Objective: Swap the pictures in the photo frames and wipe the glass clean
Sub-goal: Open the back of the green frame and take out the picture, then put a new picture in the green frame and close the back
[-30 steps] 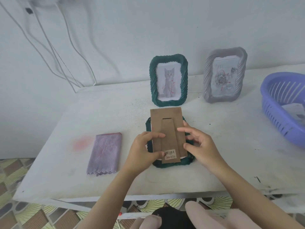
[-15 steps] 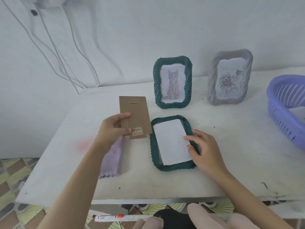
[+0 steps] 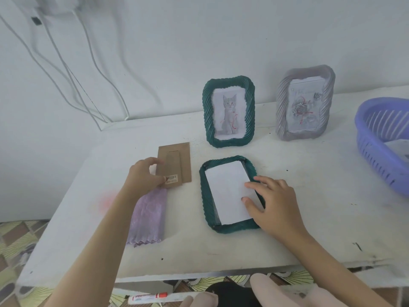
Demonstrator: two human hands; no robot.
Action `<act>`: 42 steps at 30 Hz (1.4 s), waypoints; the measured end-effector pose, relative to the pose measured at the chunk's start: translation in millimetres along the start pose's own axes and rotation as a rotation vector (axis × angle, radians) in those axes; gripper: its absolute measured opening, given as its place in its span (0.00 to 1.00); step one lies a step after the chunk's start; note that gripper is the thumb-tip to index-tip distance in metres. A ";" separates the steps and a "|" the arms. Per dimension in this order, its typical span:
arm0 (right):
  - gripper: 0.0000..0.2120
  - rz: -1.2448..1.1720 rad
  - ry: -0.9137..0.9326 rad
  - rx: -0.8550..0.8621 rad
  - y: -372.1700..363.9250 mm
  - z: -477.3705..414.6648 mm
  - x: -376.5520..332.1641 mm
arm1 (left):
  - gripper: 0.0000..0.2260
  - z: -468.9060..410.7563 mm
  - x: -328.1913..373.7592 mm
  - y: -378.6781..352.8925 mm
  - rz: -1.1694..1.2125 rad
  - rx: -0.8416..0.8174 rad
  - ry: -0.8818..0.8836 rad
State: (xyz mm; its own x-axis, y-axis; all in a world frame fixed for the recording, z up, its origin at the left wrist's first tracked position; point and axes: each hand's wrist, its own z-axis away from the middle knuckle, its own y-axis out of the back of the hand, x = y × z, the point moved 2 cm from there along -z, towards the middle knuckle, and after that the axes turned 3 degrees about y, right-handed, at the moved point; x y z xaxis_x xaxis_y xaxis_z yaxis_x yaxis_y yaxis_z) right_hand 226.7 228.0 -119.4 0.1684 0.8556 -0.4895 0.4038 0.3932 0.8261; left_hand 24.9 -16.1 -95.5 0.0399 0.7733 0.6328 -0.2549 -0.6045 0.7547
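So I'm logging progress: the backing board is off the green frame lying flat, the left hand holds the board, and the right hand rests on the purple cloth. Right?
Not quite. In the head view the right hand rests on the white paper in the flat green frame, not the purple cloth. The left hand does hold the backing board.

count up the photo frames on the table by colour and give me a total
Green frames: 2, one standing, one lying face down
Grey frames: 1, standing
Total: 3
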 end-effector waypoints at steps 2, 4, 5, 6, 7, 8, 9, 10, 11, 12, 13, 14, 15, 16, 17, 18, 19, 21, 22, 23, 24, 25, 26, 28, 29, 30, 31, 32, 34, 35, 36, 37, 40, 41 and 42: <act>0.21 0.062 0.008 -0.016 -0.8 -1.9 -3.9 | 0.24 3.9 2.1 -3.0 -0.065 0.055 -0.063; 0.20 0.083 -0.003 -0.031 -1.7 -3.8 -7.8 | 0.22 11.8 9.1 -8.9 -0.095 0.103 -0.170; 0.19 0.079 -0.018 -0.036 -1.5 -4.8 -9.7 | 0.20 17.0 13.2 -13.4 -0.093 0.109 -0.220; 0.20 0.068 -0.039 -0.042 -1.0 -6.0 -11.5 | 0.20 23.4 16.8 -18.5 -0.075 0.103 -0.270; 0.20 0.054 -0.064 -0.048 0.0 -7.2 -13.2 | 0.20 30.5 19.9 -23.7 -0.047 0.087 -0.326; 0.20 0.039 -0.088 -0.052 0.8 -8.5 -14.4 | 0.22 38.1 23.2 -28.9 -0.009 0.058 -0.382; 0.20 0.025 -0.107 -0.052 1.4 -9.6 -15.1 | 0.24 45.5 26.1 -33.9 0.025 0.018 -0.436; 0.20 0.010 -0.122 -0.045 1.7 -10.5 -15.6 | 0.24 51.2 28.1 -39.1 0.037 -0.024 -0.482; 0.19 -0.005 -0.132 -0.030 2.1 -11.2 -15.9 | 0.24 55.0 28.7 -44.5 0.026 -0.062 -0.520; 0.17 -0.018 -0.136 -0.006 2.3 -11.7 -15.9 | 0.26 57.5 28.6 -49.7 -0.003 -0.095 -0.545; 0.15 -0.030 -0.138 0.023 2.6 -11.8 -15.5 | 0.27 59.6 28.2 -54.2 -0.041 -0.120 -0.560; 0.13 -0.051 -0.140 0.056 2.9 -11.7 -14.9 | 0.28 60.6 27.1 -58.1 -0.084 -0.135 -0.569; 0.11 -0.091 -0.142 0.092 3.4 -11.3 -14.2 | 0.28 60.7 27.1 -60.8 -0.116 -0.141 -0.576; 0.09 -0.160 -0.145 0.130 4.5 -10.7 -13.7 | 0.28 59.7 26.4 -62.2 -0.128 -0.137 -0.578; 0.08 -0.255 -0.160 0.166 6.5 -10.1 -13.8 | 0.27 59.4 26.9 -62.3 -0.128 -0.130 -0.580; 0.09 -0.361 -0.189 0.193 9.0 -9.7 -13.6 | 0.26 59.9 28.2 -61.6 -0.118 -0.116 -0.588; 0.10 -0.467 -0.233 0.211 12.0 -9.5 -13.3 | 0.24 61.4 31.0 -60.3 -0.090 -0.098 -0.602; 0.12 -0.684 -0.333 0.238 18.6 -10.7 -12.0 | 0.19 66.7 41.7 -58.7 0.036 -0.065 -0.616; 0.12 -0.798 -0.372 0.259 22.0 -11.7 -10.9 | 0.17 69.9 48.2 -59.4 0.132 -0.070 -0.600; 0.12 -0.908 -0.403 0.285 25.8 -12.9 -9.8 | 0.15 74.2 56.3 -60.9 0.244 -0.102 -0.568; 0.12 -1.007 -0.427 0.315 29.7 -13.8 -9.0 | 0.14 77.8 64.7 -63.4 0.369 -0.154 -0.523; 0.11 -1.085 -0.446 0.342 33.4 -14.3 -8.1 | 0.13 80.8 73.6 -66.7 0.491 -0.219 -0.468; 0.11 -1.139 -0.458 0.360 36.6 -14.4 -6.8 | 0.11 83.6 82.8 -70.4 0.607 -0.284 -0.410; 0.11 -1.188 -0.462 0.366 43.4 -14.4 -3.3 | 0.09 88.3 99.7 -78.0 0.769 -0.356 -0.308; 0.11 -1.189 -0.451 0.361 47.4 -14.1 -1.0 | 0.09 89.3 106.5 -81.8 0.808 -0.351 -0.276; 0.11 -1.168 -0.433 0.354 51.2 -13.3 2.4 | 0.09 89.8 112.7 -86.0 0.830 -0.333 -0.252; 0.12 -1.125 -0.406 0.348 55.6 -12.2 7.0 | 0.10 89.9 118.4 -90.2 0.841 -0.313 -0.232; 0.12 -1.056 -0.372 0.347 60.9 -11.1 12.8 | 0.11 89.2 123.7 -94.7 0.838 -0.297 -0.218; 0.11 -0.808 -0.277 0.376 77.6 -8.2 28.4 | 0.12 89.9 135.0 -103.9 0.824 -0.284 -0.200; 0.10 -0.631 -0.214 0.409 89.3 -7.0 37.7 | 0.12 90.9 140.4 -108.6 0.815 -0.284 -0.196; 0.10 -0.435 -0.144 0.442 102.2 -6.1 48.2 | 0.12 92.5 145.8 -113.6 0.805 -0.286 -0.198; 0.11 -0.222 -0.082 0.459 114.9 -5.4 60.1 | 0.13 94.1 150.5 -119.5 0.797 -0.289 -0.199; 0.14 0.299 -0.121 0.415 153.6 1.1 98.3 | 0.15 100.3 165.6 -138.1 0.780 -0.313 -0.202; 0.13 0.359 -0.173 0.363 165.7 4.6 108.8 | 0.15 102.4 171.0 -144.8 0.790 -0.328 -0.198; 0.13 0.354 -0.216 0.292 175.8 8.1 117.8 | 0.15 104.9 177.2 -151.1 0.801 -0.341 -0.195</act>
State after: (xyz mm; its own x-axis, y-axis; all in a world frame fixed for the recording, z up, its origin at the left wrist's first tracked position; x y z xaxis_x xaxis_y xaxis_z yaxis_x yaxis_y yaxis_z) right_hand 324.7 395.1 -34.1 0.5102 0.8180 -0.2656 0.5176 -0.0454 0.8544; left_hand 171.8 192.2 -79.2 -0.1178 0.0779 0.9900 -0.5493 -0.8356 0.0004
